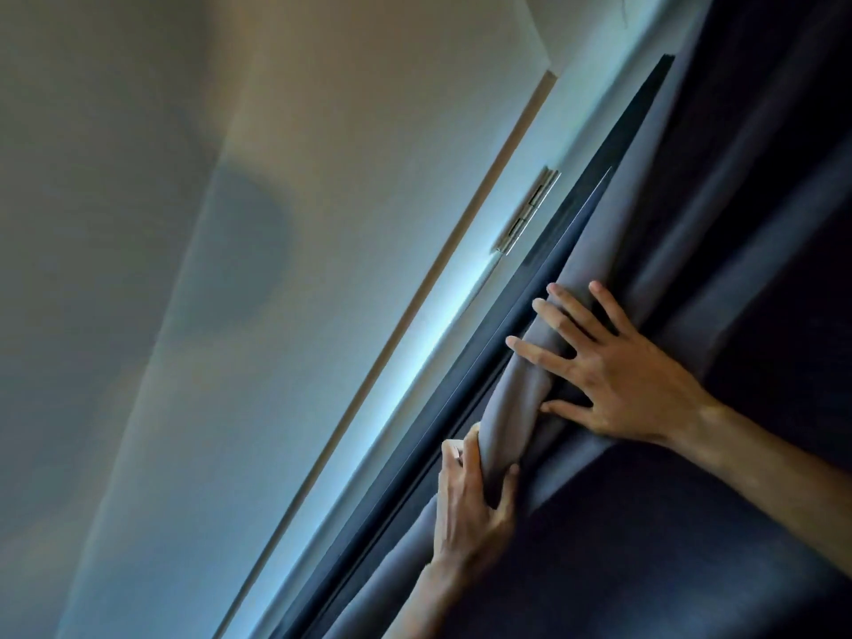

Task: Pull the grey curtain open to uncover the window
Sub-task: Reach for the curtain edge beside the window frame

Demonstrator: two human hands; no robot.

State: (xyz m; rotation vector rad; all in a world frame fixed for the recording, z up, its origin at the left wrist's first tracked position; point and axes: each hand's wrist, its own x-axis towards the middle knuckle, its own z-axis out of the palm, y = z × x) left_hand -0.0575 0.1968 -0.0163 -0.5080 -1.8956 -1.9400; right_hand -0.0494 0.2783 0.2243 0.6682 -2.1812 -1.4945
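Observation:
The grey curtain [682, 279] fills the right side of the tilted head view, hanging in thick folds. Its leading edge is bunched into a roll [516, 408] beside the window frame. My left hand [470, 505] is wrapped around that roll low down, fingers and thumb closed on the fabric. My right hand [599, 366] lies higher, fingers spread flat against the same roll and the fold behind it. A narrow strip of bright window frame [415, 362] shows left of the curtain's edge. The glass itself is hidden by the fabric.
A pale wall [230, 269] takes up the left half, with a soft round shadow on it. A metal hinge [528, 212] sits on the white frame above my hands. A dark rail [613, 154] runs along the curtain's edge.

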